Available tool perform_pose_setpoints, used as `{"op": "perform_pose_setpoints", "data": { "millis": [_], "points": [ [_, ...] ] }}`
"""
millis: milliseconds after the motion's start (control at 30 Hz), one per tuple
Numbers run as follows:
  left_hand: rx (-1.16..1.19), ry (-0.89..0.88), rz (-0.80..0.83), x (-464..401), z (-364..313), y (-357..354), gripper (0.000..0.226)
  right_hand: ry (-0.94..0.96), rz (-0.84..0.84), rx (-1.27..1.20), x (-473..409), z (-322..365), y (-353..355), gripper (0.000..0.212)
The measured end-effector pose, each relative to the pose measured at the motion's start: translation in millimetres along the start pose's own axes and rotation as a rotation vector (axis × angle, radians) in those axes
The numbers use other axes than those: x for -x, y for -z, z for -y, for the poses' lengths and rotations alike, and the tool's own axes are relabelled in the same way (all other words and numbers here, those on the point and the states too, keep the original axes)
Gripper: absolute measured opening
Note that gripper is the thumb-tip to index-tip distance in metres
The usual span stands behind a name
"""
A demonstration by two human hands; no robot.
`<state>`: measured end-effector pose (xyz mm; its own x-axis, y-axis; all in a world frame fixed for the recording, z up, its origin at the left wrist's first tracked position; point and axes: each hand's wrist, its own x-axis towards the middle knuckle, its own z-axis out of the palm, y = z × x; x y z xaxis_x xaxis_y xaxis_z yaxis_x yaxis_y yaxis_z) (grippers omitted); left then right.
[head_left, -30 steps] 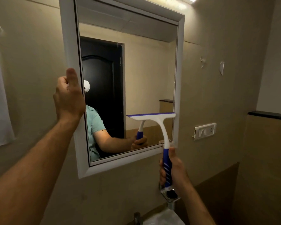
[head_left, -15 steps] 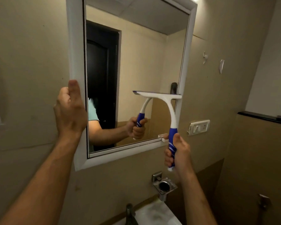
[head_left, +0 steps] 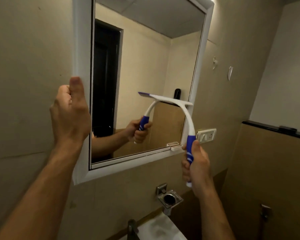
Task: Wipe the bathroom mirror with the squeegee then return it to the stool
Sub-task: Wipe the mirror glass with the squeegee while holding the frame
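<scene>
A white-framed mirror (head_left: 81, 49) hangs on the beige wall. My left hand (head_left: 70, 113) grips its left frame edge, thumb up along the front. My right hand (head_left: 197, 163) is closed around the blue handle of a white squeegee (head_left: 187, 115). The squeegee blade lies flat against the glass at the mirror's lower right, its right end touching the frame. The reflection shows the same hand and handle. No stool is in view.
A chrome holder (head_left: 169, 199) is fixed to the wall under the mirror. A tap (head_left: 132, 227) and white basin (head_left: 160, 229) sit at the bottom edge. A switch plate (head_left: 206, 135) is on the wall right of the mirror. A dark ledge (head_left: 275, 129) runs along the right wall.
The squeegee blade has risen up the glass from near the bottom frame, and my right hand rose with it. My left hand stays on the frame; the view has moved closer.
</scene>
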<state>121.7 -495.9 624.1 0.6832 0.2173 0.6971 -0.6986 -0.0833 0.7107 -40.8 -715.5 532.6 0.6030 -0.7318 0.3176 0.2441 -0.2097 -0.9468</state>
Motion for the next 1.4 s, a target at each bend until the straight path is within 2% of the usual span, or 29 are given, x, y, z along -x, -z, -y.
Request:
{"op": "perform_pose_setpoints", "data": {
  "millis": [100, 233, 400, 500, 700, 900, 1000, 1100, 1267, 1400],
  "points": [
    [0.026, -0.018, 0.015, -2.1, 3.1, -0.6, 0.057, -0.018, 0.011, 0.008, -4.5, 3.6, -4.5, 0.051],
    [0.039, -0.025, 0.004, -2.2, 4.2, -0.1, 0.064, -0.091, -0.023, 0.018, 9.6, -29.8, -3.1, 0.051],
    [0.039, -0.018, 0.001, -0.8, 3.6, -0.4, 0.053, -0.164, -0.042, 0.106, 38.9, -70.0, 9.9, 0.057],
    [0.032, -0.024, -0.006, 1.0, 2.6, -0.4, 0.055, -0.133, -0.044, 0.138, 37.0, -56.0, 12.6, 0.066],
    [0.023, -0.031, 0.019, -0.4, 1.1, 1.1, 0.051, -0.043, -0.037, 0.039, 2.4, -17.7, -6.5, 0.052],
    [0.011, -0.029, 0.018, 0.9, -1.3, 1.6, 0.041, -0.153, -0.081, 0.017, 29.5, -76.0, -5.6, 0.047],
    [-0.006, -0.021, 0.012, 2.0, -4.0, 1.4, 0.042, -0.192, -0.051, 0.037, 44.8, -98.0, 2.9, 0.055],
    [-0.001, -0.029, 0.002, 2.0, -2.6, 1.2, 0.043, -0.171, 0.004, 0.018, 42.0, -87.1, 5.2, 0.056],
    [0.010, -0.037, 0.017, 0.4, -1.6, 0.5, 0.040, -0.012, 0.083, -0.062, 13.2, -34.9, -6.1, 0.052],
    [0.008, -0.018, 0.021, 2.2, -6.0, 2.5, 0.039, -0.044, 0.085, -0.094, 14.7, -37.8, -11.6, 0.053]
  ]
}}
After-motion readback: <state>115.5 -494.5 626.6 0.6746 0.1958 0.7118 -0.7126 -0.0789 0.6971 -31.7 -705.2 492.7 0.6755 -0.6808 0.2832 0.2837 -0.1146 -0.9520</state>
